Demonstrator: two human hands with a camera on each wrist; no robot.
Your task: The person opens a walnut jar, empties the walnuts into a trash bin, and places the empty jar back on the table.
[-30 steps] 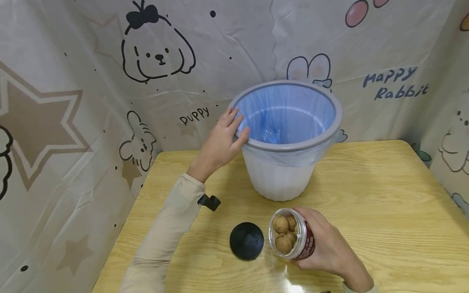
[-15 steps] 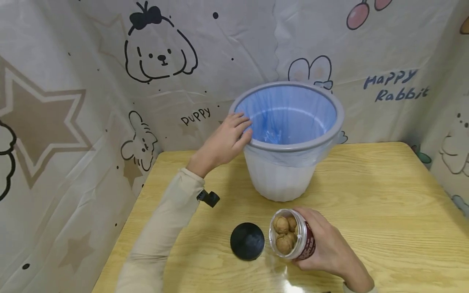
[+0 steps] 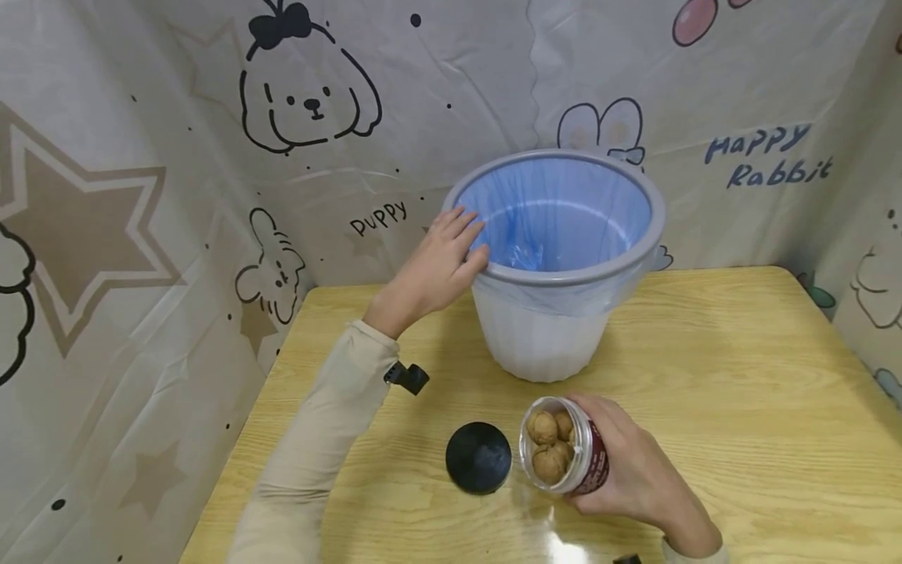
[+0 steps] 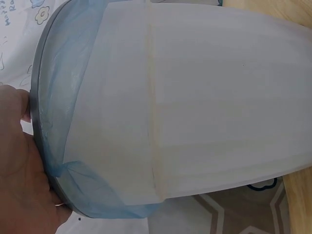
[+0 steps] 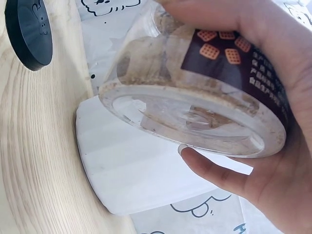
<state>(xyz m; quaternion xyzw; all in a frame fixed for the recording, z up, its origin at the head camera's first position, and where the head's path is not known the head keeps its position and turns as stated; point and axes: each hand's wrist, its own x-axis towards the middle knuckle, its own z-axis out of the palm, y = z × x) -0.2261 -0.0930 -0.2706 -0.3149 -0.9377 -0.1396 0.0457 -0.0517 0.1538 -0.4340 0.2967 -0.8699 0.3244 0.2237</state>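
While the left hand [image 3: 435, 269] rests against the rim of the white plastic waste bin lined with a thin blue bag [image 3: 557, 266], its fingers lie fairly straight along the grey rim, with the fingertips over the edge of the liner; it clasps nothing. The left wrist view shows the palm [image 4: 19, 180] pressed to the outside of the rim, where the blue liner folds down over the white ribbed wall [image 4: 195, 97]. The bin stands upright toward the back of the pale wooden desk [image 3: 740, 376], close to the cartoon-printed cloth backdrop [image 3: 141, 157].

The right hand [image 3: 627, 470] has its fingers and thumb wrapped round a clear plastic jar with a dark red label [image 3: 564, 457], full of walnuts in their shells [image 3: 546, 446]. The jar is tilted onto its side, its open mouth turned toward the person and to the left, near the front edge of the desk. From the right wrist view the clear base of the jar [image 5: 195, 117] faces the camera, with one finger [image 5: 214, 170] curled beneath it.

The round black lid [image 3: 478, 468] lies flat on the desk just beside the jar's mouth, on its left, apart from it. A beige sleeve [image 3: 317, 446] covers the left forearm, and a small black clip [image 3: 406, 377] sits at the wrist.
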